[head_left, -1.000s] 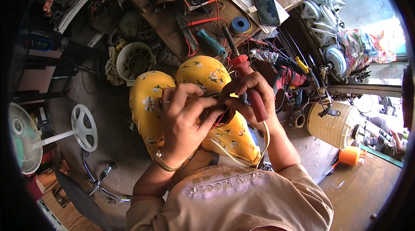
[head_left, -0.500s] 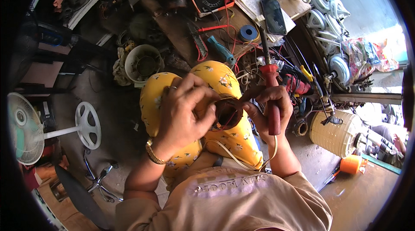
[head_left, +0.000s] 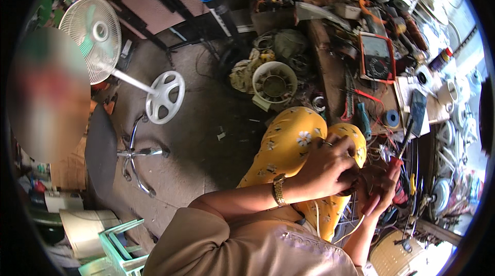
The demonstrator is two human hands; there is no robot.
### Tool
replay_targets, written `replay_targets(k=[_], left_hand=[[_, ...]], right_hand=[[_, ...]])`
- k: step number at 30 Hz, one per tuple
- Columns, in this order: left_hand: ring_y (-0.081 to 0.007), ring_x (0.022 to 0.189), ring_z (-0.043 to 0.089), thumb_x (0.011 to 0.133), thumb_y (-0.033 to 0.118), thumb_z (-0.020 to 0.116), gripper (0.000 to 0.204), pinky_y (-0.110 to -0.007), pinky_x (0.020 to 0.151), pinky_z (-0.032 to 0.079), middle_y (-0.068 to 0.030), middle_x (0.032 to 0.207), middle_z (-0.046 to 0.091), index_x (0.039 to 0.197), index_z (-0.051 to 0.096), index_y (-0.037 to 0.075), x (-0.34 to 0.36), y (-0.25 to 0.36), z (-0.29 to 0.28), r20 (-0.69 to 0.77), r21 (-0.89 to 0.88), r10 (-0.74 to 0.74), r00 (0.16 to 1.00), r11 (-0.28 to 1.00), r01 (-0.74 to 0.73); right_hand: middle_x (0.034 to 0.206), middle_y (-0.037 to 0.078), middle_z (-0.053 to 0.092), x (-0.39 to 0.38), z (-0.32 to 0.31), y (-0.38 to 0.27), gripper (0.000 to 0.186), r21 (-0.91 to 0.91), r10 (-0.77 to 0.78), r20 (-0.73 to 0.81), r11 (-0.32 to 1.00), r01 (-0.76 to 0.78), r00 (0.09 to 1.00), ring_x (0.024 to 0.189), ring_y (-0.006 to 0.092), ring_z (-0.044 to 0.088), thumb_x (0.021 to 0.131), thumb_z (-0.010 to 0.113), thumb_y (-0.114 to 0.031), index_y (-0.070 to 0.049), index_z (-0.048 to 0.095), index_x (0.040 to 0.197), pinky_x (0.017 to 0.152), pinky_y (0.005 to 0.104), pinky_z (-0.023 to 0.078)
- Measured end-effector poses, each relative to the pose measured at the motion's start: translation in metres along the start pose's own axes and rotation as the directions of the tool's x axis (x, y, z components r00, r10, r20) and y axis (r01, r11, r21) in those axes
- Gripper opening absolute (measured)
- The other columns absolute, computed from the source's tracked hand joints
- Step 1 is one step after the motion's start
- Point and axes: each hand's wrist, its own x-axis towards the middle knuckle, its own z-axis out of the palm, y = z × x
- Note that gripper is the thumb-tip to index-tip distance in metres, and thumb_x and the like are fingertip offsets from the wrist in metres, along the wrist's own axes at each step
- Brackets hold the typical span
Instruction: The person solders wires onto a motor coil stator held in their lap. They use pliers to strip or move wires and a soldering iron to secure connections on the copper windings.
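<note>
My left hand (head_left: 335,167), with a gold watch on its wrist, is closed over a dark ring-shaped part (head_left: 348,189) that looks like a motor stator. Little of that part shows between my hands above my lap. My right hand (head_left: 379,188) is beside it, fingers wrapped round the red handle of a soldering iron (head_left: 396,165). The iron's metal shaft points up and away toward the bench. A pale cord (head_left: 317,219) loops over my yellow floral trousers (head_left: 296,136). The fingertips of both hands are partly hidden.
On the cluttered bench (head_left: 330,77) are a multimeter (head_left: 377,58), a blue spool (head_left: 391,118), a phone (head_left: 417,107) and a mug (head_left: 447,92). A white pail (head_left: 274,82) stands before it. Leftward are a pedestal fan (head_left: 98,33), a chair base (head_left: 136,152) and a blurred person (head_left: 49,95).
The view has swung left, so my hands and the bench now appear further right. My left hand now covers most of the ring-shaped part. The soldering iron stays in my right hand.
</note>
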Motion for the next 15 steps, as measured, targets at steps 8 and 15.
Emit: replay_targets(k=[8,15], left_hand=[[-0.0315,0.107,0.045,0.071,0.025,0.077,0.018,-0.047,0.084,0.037,-0.0071,0.106,0.053,0.079,0.070,0.011,-0.004,-0.002,0.003,0.038,0.026,0.047,0.998,0.999,-0.048],[-0.0298,0.111,0.046,0.073,0.022,0.074,0.016,-0.044,0.085,0.041,-0.0089,0.109,0.052,0.080,0.068,0.009,-0.002,-0.002,0.002,-0.001,-0.008,0.110,0.994,0.994,-0.110]], right_hand=[[0.147,0.032,0.031,-0.058,-0.020,0.077,0.038,-0.149,-0.192,0.050,0.969,0.198,0.980,0.138,0.0487,0.030,0.079,0.077,-0.008,-0.007,0.043,0.097,0.111,0.0602,0.027],[0.144,0.033,0.036,-0.050,-0.005,0.055,0.035,-0.087,-0.054,-0.119,0.995,0.044,0.991,0.135,0.0471,0.036,0.079,0.073,-0.002,-0.006,0.041,0.093,0.110,0.0616,0.028]])
